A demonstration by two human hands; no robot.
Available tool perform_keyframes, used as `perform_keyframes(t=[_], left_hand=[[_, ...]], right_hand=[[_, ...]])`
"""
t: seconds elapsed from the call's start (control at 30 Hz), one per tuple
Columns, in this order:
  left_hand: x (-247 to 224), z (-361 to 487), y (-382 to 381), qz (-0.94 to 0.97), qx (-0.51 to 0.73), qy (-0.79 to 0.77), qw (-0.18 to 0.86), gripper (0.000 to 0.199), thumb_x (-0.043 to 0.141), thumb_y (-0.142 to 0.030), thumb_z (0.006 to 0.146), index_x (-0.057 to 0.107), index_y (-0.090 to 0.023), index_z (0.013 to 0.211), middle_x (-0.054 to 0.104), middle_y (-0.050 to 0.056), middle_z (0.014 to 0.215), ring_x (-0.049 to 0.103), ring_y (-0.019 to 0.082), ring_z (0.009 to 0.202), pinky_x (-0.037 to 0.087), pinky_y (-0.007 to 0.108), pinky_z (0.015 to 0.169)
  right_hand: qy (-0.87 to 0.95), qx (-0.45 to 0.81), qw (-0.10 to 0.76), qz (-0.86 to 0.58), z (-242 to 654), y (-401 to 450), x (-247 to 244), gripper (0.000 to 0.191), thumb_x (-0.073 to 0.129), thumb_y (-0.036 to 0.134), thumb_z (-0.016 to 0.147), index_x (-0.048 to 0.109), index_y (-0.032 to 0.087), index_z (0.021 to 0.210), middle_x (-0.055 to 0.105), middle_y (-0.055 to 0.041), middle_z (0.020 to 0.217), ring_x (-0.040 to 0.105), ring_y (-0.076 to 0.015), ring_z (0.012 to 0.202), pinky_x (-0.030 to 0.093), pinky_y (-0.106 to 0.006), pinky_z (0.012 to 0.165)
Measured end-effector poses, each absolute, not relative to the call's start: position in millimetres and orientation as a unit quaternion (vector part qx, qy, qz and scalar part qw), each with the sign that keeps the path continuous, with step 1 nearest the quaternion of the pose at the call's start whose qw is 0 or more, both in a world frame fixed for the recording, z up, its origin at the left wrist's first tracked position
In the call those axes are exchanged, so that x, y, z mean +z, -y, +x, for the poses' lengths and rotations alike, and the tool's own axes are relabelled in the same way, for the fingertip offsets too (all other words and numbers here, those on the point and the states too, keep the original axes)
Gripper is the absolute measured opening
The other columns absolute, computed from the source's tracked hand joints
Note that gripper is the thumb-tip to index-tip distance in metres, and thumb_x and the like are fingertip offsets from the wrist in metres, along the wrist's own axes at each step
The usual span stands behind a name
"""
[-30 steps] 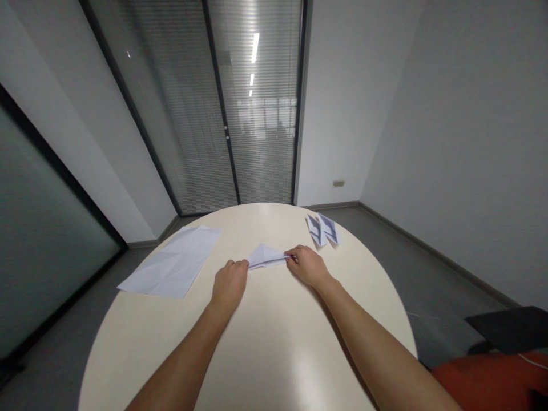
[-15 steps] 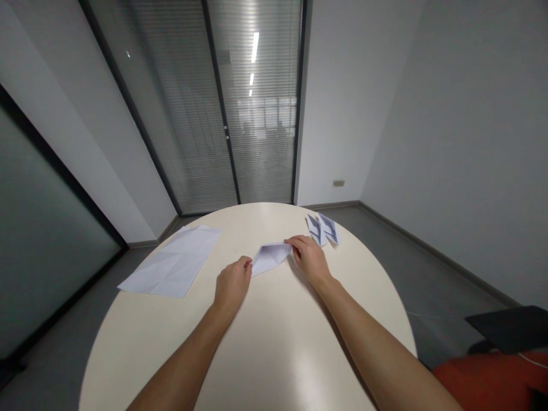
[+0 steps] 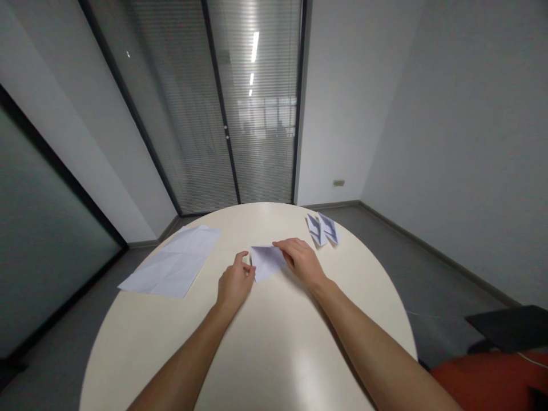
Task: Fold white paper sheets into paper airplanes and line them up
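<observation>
A small folded white paper (image 3: 265, 264) lies near the middle of the round table, its left corner turned toward my left hand. My right hand (image 3: 302, 261) grips its upper right edge between bent fingers and thumb. At the left edge of the paper is my left hand (image 3: 235, 282), with the index finger lifted away from the thumb. The thumb tip touches or nearly touches the paper there; the other fingers are partly hidden.
Creased white sheets (image 3: 171, 265) lie at the table's left. Two folded paper pieces (image 3: 323, 230) rest near its far right edge. A red chair (image 3: 492, 379) and a black flat object (image 3: 509, 328) are at lower right. Beyond the round table (image 3: 257, 354) stands a glass partition.
The raised, pocket-like paper now lies flatter and squarer. My right hand has slid slightly left along its top edge. My left index finger has lifted away from the thumb.
</observation>
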State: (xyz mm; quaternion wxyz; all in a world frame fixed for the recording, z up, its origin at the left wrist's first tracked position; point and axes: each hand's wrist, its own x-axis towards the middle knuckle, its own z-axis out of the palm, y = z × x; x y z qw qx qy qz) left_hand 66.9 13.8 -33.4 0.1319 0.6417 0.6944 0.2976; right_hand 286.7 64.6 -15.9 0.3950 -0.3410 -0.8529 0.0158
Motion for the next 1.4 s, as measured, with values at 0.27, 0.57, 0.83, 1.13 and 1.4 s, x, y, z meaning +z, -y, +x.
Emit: perform_keyframes(t=[0.27, 0.57, 0.83, 1.13, 1.4], left_hand=[[-47, 63, -22, 0.694, 0.348, -0.629, 0.038, 0.072, 0.060, -0.020, 0.090, 0.031, -0.016, 0.155, 0.044, 0.017, 0.158, 0.043, 0.028, 0.145, 0.038, 0.046, 0.118], [-57, 62, -27, 0.751, 0.323, -0.574, 0.038, 0.052, 0.056, -0.020, 0.092, 0.050, -0.014, 0.144, 0.055, 0.013, 0.149, 0.048, 0.026, 0.141, 0.037, 0.046, 0.121], [-56, 59, -28, 0.755, 0.290, -0.587, 0.043, 0.053, 0.044, -0.002, 0.086, 0.057, -0.011, 0.136, 0.063, 0.013, 0.140, 0.054, 0.023, 0.136, 0.038, 0.043, 0.120], [-48, 62, -26, 0.760, 0.295, -0.576, 0.051, 0.035, 0.046, -0.019, 0.099, 0.063, -0.014, 0.129, 0.070, 0.012, 0.129, 0.065, 0.022, 0.119, 0.047, 0.038, 0.109], [-44, 63, -21, 0.772, 0.259, -0.580, 0.024, 0.031, 0.051, -0.024, 0.099, 0.065, -0.016, 0.126, 0.070, 0.011, 0.128, 0.063, 0.024, 0.119, 0.045, 0.040, 0.109]], right_hand=[[0.885, 0.053, 0.369, -0.278, 275, -58, -16, 0.028, 0.048, 0.023, 0.104, 0.068, 0.023, 0.124, 0.075, -0.0090, 0.116, 0.066, -0.0219, 0.112, 0.050, -0.039, 0.098], [0.897, 0.075, 0.327, -0.288, 276, -56, -14, 0.030, 0.048, 0.025, 0.104, 0.065, 0.023, 0.129, 0.074, -0.0088, 0.118, 0.066, -0.0206, 0.109, 0.051, -0.036, 0.098], [0.907, 0.138, 0.270, -0.293, 276, -53, -14, 0.044, 0.057, 0.025, 0.099, 0.054, 0.024, 0.143, 0.074, -0.0069, 0.119, 0.065, -0.0199, 0.115, 0.049, -0.034, 0.100], [0.904, 0.176, 0.251, -0.297, 278, -53, -19, 0.055, 0.065, 0.031, 0.093, 0.051, 0.024, 0.146, 0.073, -0.0072, 0.121, 0.067, -0.0213, 0.112, 0.049, -0.034, 0.100], [0.893, 0.171, 0.259, -0.325, 278, -59, -32, 0.040, 0.059, 0.024, 0.094, 0.063, 0.018, 0.134, 0.071, -0.0112, 0.127, 0.065, -0.0234, 0.115, 0.048, -0.038, 0.103]])
